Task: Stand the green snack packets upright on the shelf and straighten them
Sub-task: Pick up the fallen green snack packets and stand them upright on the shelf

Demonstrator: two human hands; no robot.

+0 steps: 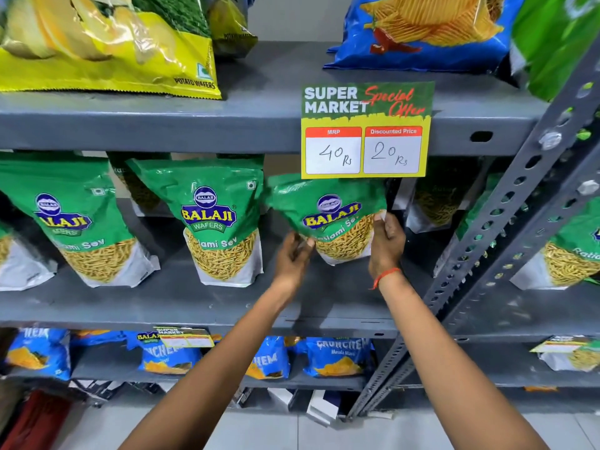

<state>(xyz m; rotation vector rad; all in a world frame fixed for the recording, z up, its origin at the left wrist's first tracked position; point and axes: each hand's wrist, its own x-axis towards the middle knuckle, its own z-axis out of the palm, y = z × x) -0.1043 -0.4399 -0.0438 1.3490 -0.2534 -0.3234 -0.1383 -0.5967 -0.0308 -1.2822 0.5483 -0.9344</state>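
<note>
A green Balaji snack packet is held tilted just above the grey middle shelf, under the price sign. My left hand pinches its lower left edge and my right hand grips its right edge. Two more green packets stand upright to the left, one in the middle and one further left. Others stand in the shadow behind, one behind the right-hand side. Another green packet sits on the neighbouring shelf at the right.
A yellow and green price sign hangs from the upper shelf edge just above the held packet. A slanted perforated metal upright runs close to my right arm. Yellow wafer bags and a blue chip bag lie above; blue packets stand below.
</note>
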